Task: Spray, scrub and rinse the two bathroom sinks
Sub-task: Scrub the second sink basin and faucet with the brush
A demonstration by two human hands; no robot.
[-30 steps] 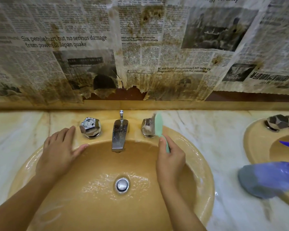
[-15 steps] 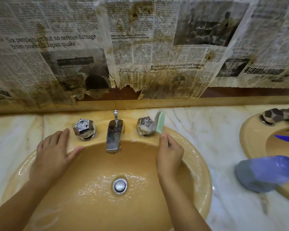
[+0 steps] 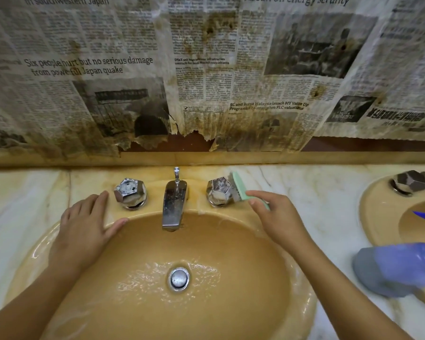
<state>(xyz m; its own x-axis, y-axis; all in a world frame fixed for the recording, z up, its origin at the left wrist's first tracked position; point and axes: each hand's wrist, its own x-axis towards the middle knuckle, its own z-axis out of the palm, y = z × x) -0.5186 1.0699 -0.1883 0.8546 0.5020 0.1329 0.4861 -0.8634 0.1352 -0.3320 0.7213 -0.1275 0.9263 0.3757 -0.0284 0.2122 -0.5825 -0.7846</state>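
Note:
A tan oval sink [image 3: 297, 263] fills the lower middle, wet, with foamy water around its metal drain [image 3: 179, 278]. At its back stand a chrome spout [image 3: 173, 204] and two faceted knobs, left [image 3: 130, 193] and right [image 3: 219, 191]. My right hand [image 3: 279, 217] grips a green scrub brush [image 3: 241, 186], its bristles against the right side of the right knob. My left hand [image 3: 84, 229] rests flat on the sink's left rim, fingers spread, thumb over the inner edge. A second tan sink [image 3: 378, 217] shows at the right edge.
A blue spray bottle [image 3: 400, 268] lies on the marble counter [image 3: 317, 192] between the sinks, partly over the second sink's rim. Stained, torn newspaper [image 3: 206, 82] covers the wall behind. The second sink's chrome knob [image 3: 410, 181] sits at far right.
My right hand has shifted right and back, so the brush now leans against the right knob's outer side instead of standing upright. The left hand stays on the rim.

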